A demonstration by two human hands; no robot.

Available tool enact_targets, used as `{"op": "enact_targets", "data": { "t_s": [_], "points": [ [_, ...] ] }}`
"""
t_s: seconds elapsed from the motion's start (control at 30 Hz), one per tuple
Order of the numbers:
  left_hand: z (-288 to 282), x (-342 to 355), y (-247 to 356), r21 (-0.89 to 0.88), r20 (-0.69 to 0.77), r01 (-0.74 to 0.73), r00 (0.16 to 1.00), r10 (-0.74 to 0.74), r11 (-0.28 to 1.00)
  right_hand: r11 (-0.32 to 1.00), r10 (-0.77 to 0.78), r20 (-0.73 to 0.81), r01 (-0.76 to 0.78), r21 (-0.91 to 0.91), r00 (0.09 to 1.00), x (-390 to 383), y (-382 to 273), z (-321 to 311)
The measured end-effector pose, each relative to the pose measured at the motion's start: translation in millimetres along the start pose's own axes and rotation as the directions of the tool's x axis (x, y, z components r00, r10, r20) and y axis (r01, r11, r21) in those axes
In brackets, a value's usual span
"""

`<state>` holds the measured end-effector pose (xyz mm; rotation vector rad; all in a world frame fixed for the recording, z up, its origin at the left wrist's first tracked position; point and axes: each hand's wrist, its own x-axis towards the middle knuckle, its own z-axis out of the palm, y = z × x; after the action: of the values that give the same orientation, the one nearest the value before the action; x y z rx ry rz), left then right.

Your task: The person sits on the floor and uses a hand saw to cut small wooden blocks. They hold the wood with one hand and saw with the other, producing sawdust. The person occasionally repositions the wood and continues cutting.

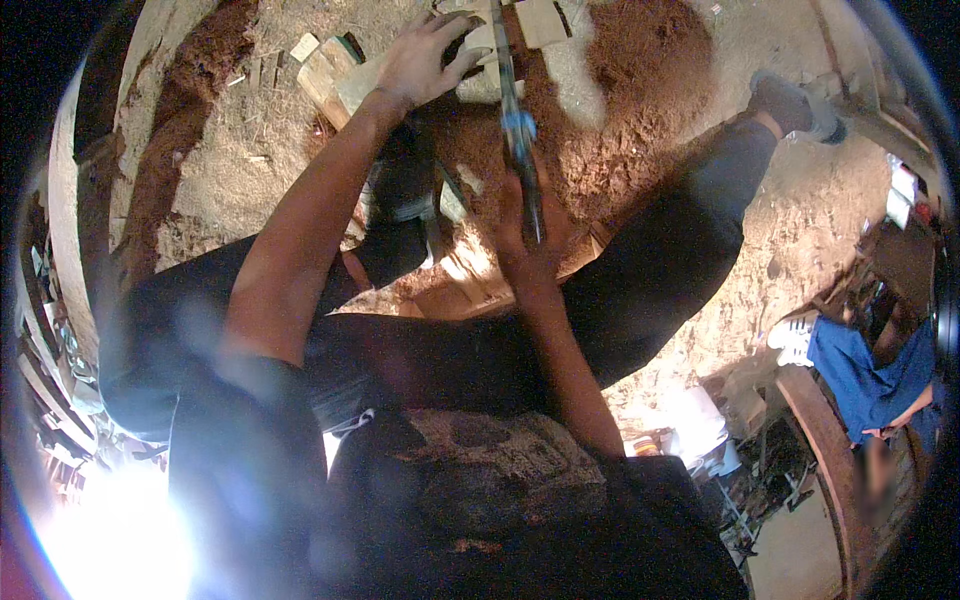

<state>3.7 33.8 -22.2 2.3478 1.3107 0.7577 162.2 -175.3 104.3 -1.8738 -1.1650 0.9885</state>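
Note:
My right hand (530, 215) is closed round the lower end of a long, thin saw-like tool (507, 85). The tool is seen nearly edge-on, dark with a bright blue part, and runs up past the top of the picture. Just left of it, my left hand (425, 62) rests with thumb and fingers spread over pale pieces of wood (490, 88). A gap shows between thumb and forefinger. Under the left wrist lies a light wooden board (328, 80). What lies beneath the left palm is hidden.
Reddish sawdust (640, 110) covers the ground around the work. A small pale block (541, 22) lies beyond the tool. My legs stretch to both sides, with a foot (795, 105) at far right. At right sits another person in blue cloth (865, 375), near a curved wooden piece (825, 460).

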Motion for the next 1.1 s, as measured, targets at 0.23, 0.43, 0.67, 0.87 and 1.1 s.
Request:
{"op": "enact_targets", "data": {
  "t_s": [0.23, 0.43, 0.67, 0.87, 1.1],
  "points": [
    [-1, -1, 0, -0.008, 0.018, 0.052, 0.998, -0.052, 0.999, 0.971, -0.205, -0.136, 0.184, -0.153, 0.969, -35, 34, 1],
    [-6, -7, -3, -0.035, 0.058, 0.138, 0.989, -0.136, 0.990, 0.996, -0.002, 0.029, 0.005, -0.087, 1.000, -71, 12, -26],
    [-6, 1, 11, -0.051, 0.082, 0.379, 0.924, -0.374, 0.924, 0.998, 0.067, 0.036, -0.067, -0.003, 0.997, -73, 2, -31],
    [-2, -1, 3, -0.170, 0.059, 0.307, 0.952, -0.301, 0.936, 0.996, 0.053, 0.021, -0.051, -0.069, 0.998, -71, 14, -40],
    [-8, 0, 8, -0.004, 0.091, 0.207, 0.974, -0.205, 0.978, 0.983, -0.108, 0.007, 0.106, 0.147, 0.994, 31, -6, -4]
  ]
}}
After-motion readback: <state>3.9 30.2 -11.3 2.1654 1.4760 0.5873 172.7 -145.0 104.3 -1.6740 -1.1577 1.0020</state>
